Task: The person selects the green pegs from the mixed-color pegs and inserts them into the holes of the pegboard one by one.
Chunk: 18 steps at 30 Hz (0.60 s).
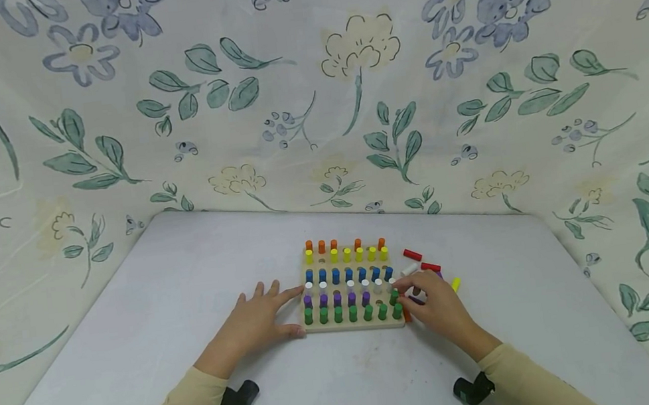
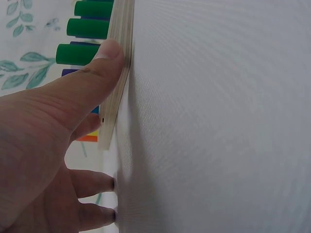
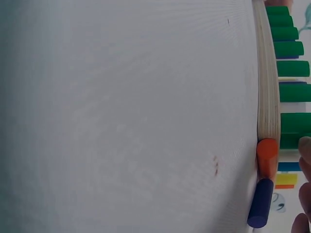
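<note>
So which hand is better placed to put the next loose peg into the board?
Probably the right hand. It sits at the pegboard's right edge, beside the loose red pegs and a yellow peg. The left hand is spread flat, thumb against the board's left edge, seemingly steadying it.

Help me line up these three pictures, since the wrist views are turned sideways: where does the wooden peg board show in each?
Head: the wooden peg board lies mid-table, between the left hand and the right hand.
Left wrist: its edge runs down from the top, with the thumb pressed on it.
Right wrist: its edge runs along the right side.
Shared landmark: the row of green pegs.
</note>
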Available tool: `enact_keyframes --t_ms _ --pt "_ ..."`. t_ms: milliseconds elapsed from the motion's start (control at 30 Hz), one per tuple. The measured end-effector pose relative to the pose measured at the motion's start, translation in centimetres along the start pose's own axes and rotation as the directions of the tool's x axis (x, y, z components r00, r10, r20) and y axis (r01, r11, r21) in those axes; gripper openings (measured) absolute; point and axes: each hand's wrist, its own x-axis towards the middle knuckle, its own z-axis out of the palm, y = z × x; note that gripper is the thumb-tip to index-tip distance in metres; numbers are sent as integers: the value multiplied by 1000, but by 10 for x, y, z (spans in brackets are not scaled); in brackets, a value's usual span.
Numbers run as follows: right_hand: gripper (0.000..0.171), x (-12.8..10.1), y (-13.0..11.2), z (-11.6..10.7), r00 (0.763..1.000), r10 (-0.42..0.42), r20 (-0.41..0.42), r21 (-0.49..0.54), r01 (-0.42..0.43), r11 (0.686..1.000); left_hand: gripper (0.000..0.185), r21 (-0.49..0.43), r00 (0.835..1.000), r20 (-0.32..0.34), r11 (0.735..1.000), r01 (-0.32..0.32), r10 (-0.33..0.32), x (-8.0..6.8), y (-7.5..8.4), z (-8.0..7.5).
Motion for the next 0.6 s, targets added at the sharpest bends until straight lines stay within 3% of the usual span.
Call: enact_keyframes --t_ms 300,600 --pt "26 -1 3 3 999 26 -47 5 -26 1000 85 1 1000 2 1000 12 -12 -1 -1 0" --pt "21 -1 1 3 986 162 -48 -60 -165 984 86 -6 1000 18 1000 6 -6 -2 -1 0"
